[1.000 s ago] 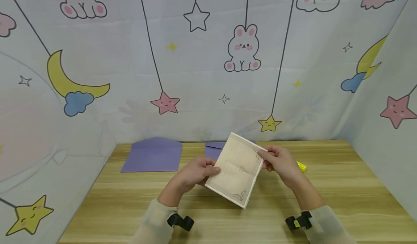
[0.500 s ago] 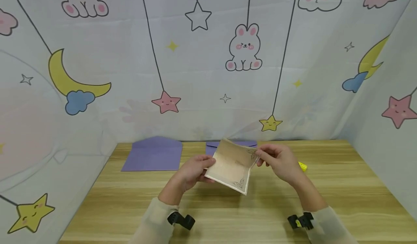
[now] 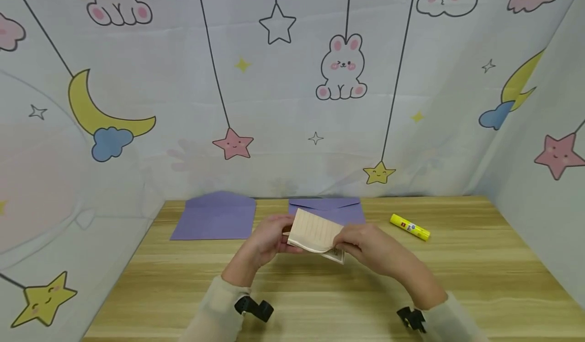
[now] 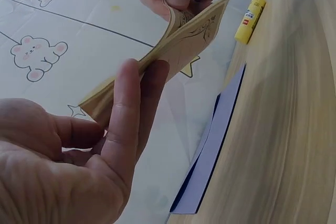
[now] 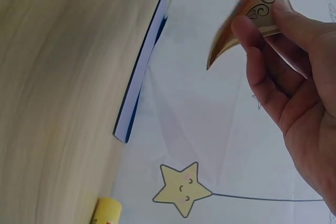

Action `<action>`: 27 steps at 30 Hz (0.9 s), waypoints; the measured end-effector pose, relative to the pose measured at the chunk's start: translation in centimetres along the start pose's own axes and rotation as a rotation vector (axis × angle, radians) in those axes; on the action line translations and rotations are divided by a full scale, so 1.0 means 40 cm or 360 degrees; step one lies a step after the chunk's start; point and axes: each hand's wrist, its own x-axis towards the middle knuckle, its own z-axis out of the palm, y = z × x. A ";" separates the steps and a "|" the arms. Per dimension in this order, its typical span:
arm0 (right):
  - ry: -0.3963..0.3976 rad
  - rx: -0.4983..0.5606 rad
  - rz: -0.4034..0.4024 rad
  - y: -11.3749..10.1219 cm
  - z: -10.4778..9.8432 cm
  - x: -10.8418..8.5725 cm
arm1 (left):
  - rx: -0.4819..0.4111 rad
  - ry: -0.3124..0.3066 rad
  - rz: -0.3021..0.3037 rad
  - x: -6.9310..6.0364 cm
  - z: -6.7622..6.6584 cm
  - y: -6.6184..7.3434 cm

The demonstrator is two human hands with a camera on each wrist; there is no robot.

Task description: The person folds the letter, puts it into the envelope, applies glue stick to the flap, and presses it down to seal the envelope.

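A cream sheet of letter paper (image 3: 315, 230) with printed lines and scroll ornaments is folded over on itself above the table. My left hand (image 3: 272, 240) grips its left side, fingers under and behind it, as the left wrist view shows. At the near right corner my right hand (image 3: 370, 248) pinches the upper flap between thumb and fingers. In the right wrist view that curling paper corner (image 5: 262, 9) shows its scroll pattern. Behind the paper lies a purple envelope (image 3: 335, 210), partly covered by the sheet. A second purple envelope (image 3: 217, 217), its flap raised, is left of my left hand.
A yellow glue stick (image 3: 410, 227) lies on the wooden table (image 3: 480, 261) right of the right hand. A patterned cloth (image 3: 283, 108) hangs directly behind the table's back edge and along its sides.
The sheet has gone from nearly flat to folded, its far half brought down toward me. My right hand has moved left and down, uncovering the glue stick. The left hand stays nearly in place.
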 end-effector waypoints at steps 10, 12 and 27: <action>-0.0117 -0.0081 0.0118 -0.017 0.003 0.004 | 0.0372 0.0157 0.0216 -0.010 0.013 0.007; -0.0122 -0.0076 0.0129 -0.017 0.000 0.004 | 0.0495 0.0230 0.0294 -0.014 0.018 0.012; 0.0763 -0.0281 -0.0254 -0.016 0.004 0.016 | 0.2021 0.0400 0.1281 -0.063 0.123 0.018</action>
